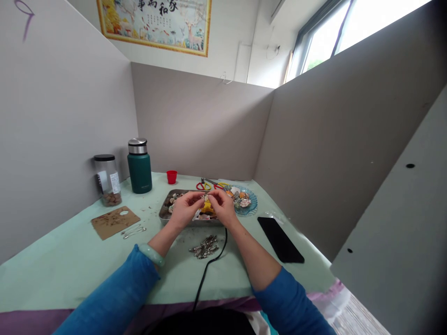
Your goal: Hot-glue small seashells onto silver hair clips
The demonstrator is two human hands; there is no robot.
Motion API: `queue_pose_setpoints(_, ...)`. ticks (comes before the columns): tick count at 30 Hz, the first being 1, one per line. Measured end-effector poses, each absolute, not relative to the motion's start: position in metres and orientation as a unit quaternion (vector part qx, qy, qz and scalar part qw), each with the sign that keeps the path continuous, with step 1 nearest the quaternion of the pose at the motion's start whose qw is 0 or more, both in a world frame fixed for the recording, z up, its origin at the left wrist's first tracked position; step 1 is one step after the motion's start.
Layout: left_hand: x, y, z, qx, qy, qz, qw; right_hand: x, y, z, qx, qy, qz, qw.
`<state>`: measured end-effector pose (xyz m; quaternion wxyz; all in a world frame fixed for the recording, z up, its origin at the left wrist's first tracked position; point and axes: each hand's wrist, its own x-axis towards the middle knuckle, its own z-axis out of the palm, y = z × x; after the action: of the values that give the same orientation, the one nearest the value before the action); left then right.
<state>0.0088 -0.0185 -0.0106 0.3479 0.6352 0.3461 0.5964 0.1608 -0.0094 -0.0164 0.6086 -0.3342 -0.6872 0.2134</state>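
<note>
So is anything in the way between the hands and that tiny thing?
No, nothing visible: the left hand and right hand both pinch the tiny piece above the metal tray.

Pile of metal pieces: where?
Head view, lower centre: the pile lies on the cloth, just nearside of the metal tray, left of the black cord.

On the table (178,284): plate (253,207) right of the tray (199,224), heap of pieces (205,247) nearer, flask (139,173) far left.
</note>
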Motion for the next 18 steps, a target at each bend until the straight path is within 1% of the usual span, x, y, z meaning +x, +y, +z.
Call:
queue_pose_setpoints(5,0.0081,-0.0168,-0.0147,0.686,0.352,0.585,0.251,0.1603,-0.0083,-0.0169,-0.35,-0.683,0.202,0.608)
queue_pose_setpoints(12,0.0081,-0.0217,-0.0117,0.731,0.338,0.577,0.135,0.1603,-0.0041,-0.0208,-0.346,-0.68,0.221,0.608)
queue_pose_setpoints(15,0.0079,-0.0241,-0.01,0.741,0.331,0.575,0.105,0.16,-0.0047,-0.0199,-0.349,-0.678,0.224,0.608)
queue_pose_setpoints(18,0.0075,-0.0242,-0.0105,0.738,0.328,0.581,0.099,0.1595,-0.0062,-0.0179,-0.348,-0.673,0.231,0.61)
